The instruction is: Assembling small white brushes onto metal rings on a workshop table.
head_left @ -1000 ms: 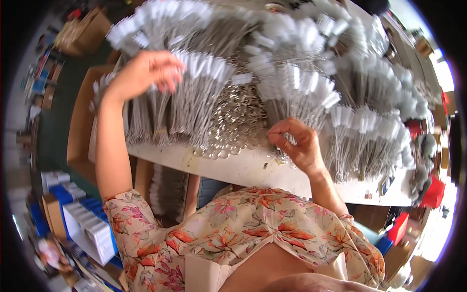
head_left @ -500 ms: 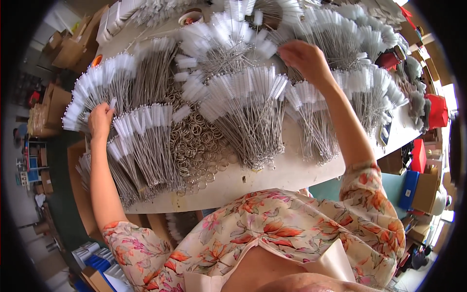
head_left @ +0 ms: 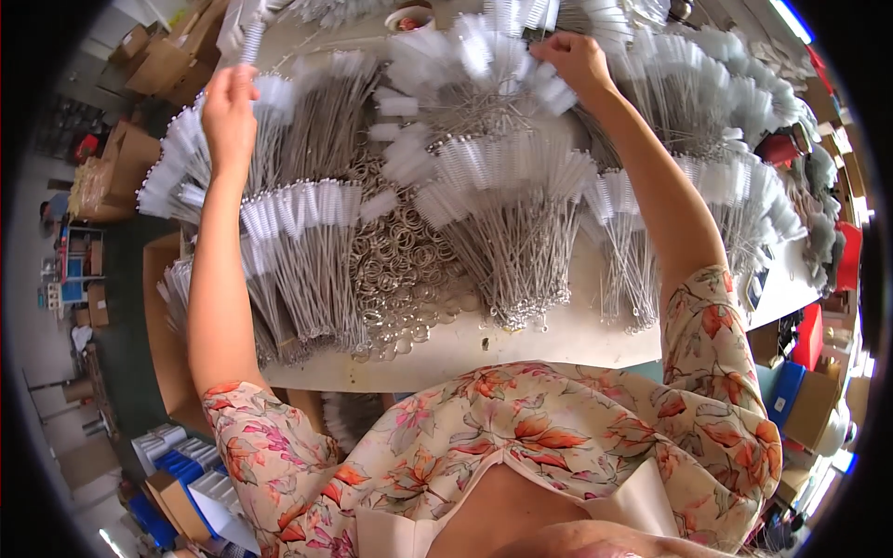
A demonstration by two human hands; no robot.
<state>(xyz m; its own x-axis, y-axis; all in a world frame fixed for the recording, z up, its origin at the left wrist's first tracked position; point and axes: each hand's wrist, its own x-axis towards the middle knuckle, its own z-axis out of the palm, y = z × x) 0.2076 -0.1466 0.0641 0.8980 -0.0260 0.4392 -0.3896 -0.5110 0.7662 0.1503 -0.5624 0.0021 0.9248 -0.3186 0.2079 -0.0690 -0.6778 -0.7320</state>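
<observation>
My left hand (head_left: 230, 116) is raised over the far left brush pile, its fingers closed around a white-bristled tube brush (head_left: 251, 44) whose head sticks up above them. Below it fans a pile of wire-handled brushes (head_left: 172, 177). At the far middle, my right hand (head_left: 579, 67) has thumb and fingers drawn together beside a heap of white brush heads (head_left: 474, 56); what they pinch, if anything, I cannot make out. Between the bundles lies a heap of loose metal rings (head_left: 409, 251). A large brush bundle (head_left: 512, 223) rests in the middle, its looped wire ends toward me.
Further brush bundles (head_left: 302, 251) lie at the near left and along the right of the white table (head_left: 446, 349). A small round tub (head_left: 409, 19) stands at the back. Cardboard boxes (head_left: 126, 172) are on the left; a red box (head_left: 807, 337) and a blue one (head_left: 787, 391) are beyond the right edge.
My left hand has moved up and away from me, lifting a brush off the left pile. My right hand has reached farther back and slightly left. The view has shifted a little.
</observation>
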